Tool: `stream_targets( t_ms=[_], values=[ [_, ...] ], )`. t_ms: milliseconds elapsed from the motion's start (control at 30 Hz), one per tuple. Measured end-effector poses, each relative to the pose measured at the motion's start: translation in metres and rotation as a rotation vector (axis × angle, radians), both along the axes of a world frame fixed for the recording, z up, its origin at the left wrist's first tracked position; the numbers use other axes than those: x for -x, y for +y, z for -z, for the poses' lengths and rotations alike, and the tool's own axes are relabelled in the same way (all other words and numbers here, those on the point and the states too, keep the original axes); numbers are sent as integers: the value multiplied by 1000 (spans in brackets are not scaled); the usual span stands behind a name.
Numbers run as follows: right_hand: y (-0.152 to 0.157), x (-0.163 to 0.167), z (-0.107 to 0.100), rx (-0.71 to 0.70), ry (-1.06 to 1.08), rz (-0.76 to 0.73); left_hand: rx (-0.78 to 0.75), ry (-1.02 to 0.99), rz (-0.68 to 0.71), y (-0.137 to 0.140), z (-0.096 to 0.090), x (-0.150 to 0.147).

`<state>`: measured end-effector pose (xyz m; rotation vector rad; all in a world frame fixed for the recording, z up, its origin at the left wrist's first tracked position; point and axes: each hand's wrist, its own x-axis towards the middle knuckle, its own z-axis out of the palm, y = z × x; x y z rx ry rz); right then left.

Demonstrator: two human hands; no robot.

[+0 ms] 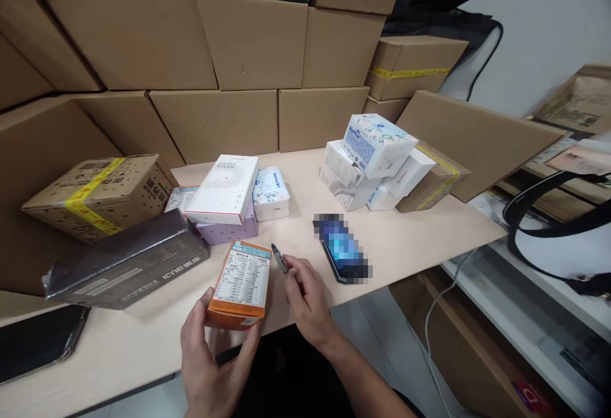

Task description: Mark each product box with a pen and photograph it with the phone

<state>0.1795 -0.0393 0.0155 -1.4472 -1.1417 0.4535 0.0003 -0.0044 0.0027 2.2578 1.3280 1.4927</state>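
Observation:
My left hand point(214, 357) grips an orange box point(241, 284) near its lower end, thumb on one side and fingers on the other. The box is tilted toward me over the table's front edge, and a white panel of small print covers its upper face. Just right of it, my right hand point(305, 300) is closed around a slim grey pen-like tool point(279, 257), whose dark tip points up and left, close to the box. Most of that tool's lower part is hidden by my fingers. A phone point(341, 247) with a lit, blurred screen lies right of this hand.
Behind the orange box, a white power bank box point(226, 189) rests on a purple box point(229, 230). A long dark box point(128, 262) and a black phone point(41, 341) are at left. White boxes point(348, 173) are stacked at right. Cardboard boxes point(214, 125) wall the back.

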Motion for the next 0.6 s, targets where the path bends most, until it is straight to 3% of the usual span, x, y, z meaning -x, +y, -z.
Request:
stream_targets(
  t_ms=[100, 233, 433, 600],
  values=[
    [0, 1, 5, -26, 9, 27, -269, 196, 55, 6, -18, -8],
    [0, 2, 12, -15, 110, 36, -360, 341, 92, 2, -21, -21],
    [-1, 1, 18, -54, 239, 35, -278, 421, 258, -10, -12, -29],
    [-1, 1, 20, -48, 317, -10, -162, 209, 261, -10, -19, -18]
  ],
)
